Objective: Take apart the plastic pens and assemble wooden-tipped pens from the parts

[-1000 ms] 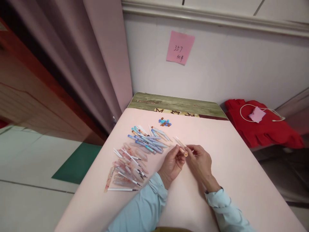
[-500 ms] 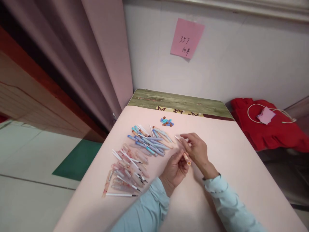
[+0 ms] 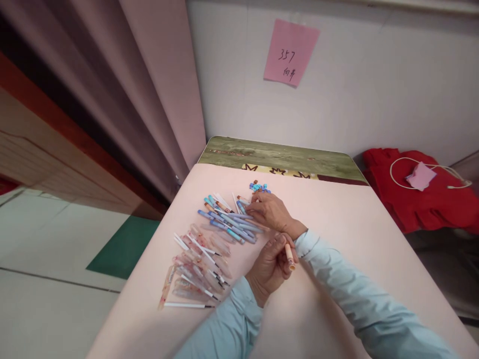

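My left hand (image 3: 270,261) rests on the pink table (image 3: 355,234) with its fingers closed round a short orange pen barrel (image 3: 290,256). My right hand (image 3: 270,211) has crossed over it and lies on the far end of a pile of blue pens (image 3: 230,219), fingertips curled down onto them. Whether it grips one I cannot make out. A small heap of blue and brown caps (image 3: 259,187) lies just beyond that hand. Nearer the left edge are clear pen sleeves and white refills (image 3: 198,267).
A green patterned board (image 3: 280,157) sits at the table's far end against the wall, under a pink sticky note (image 3: 290,52). A curtain (image 3: 149,89) hangs at left. Red cloth (image 3: 419,199) with a white cable lies at right.
My right hand let go of the orange barrel and reached forward and left to the blue pens. My left hand kept the barrel and drew slightly toward me.
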Demonstrator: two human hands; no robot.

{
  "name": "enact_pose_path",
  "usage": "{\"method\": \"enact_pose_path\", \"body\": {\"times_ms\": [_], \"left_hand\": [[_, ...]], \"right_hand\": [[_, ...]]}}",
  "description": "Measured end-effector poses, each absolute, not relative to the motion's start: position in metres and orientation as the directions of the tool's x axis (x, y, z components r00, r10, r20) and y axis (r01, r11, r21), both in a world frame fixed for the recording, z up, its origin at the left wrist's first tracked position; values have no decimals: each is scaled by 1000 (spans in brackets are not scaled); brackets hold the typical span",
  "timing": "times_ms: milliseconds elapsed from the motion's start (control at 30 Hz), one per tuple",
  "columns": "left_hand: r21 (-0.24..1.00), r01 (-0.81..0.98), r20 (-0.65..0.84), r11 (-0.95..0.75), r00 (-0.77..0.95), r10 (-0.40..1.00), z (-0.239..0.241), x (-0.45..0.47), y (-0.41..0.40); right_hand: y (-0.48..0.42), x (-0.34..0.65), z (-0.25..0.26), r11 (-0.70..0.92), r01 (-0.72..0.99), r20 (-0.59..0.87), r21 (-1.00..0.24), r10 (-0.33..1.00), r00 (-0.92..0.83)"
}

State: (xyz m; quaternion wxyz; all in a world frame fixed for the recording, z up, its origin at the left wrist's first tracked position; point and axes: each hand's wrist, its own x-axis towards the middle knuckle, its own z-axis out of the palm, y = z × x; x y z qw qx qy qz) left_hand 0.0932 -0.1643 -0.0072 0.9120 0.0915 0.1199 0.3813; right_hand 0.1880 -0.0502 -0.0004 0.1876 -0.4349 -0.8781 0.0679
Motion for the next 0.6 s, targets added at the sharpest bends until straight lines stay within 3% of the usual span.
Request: {"method": "enact_pose_path", "body": {"times_ms": [200, 600], "left_hand": [[260, -679, -141, 686, 677, 723, -12, 94, -164], [206, -711, -171, 673, 651, 740, -9, 93, -163]], "right_hand": [[-47, 184, 5, 527, 820, 259, -222, 843, -471], [-28, 165, 13, 601, 788, 114, -133, 799, -590]]}}
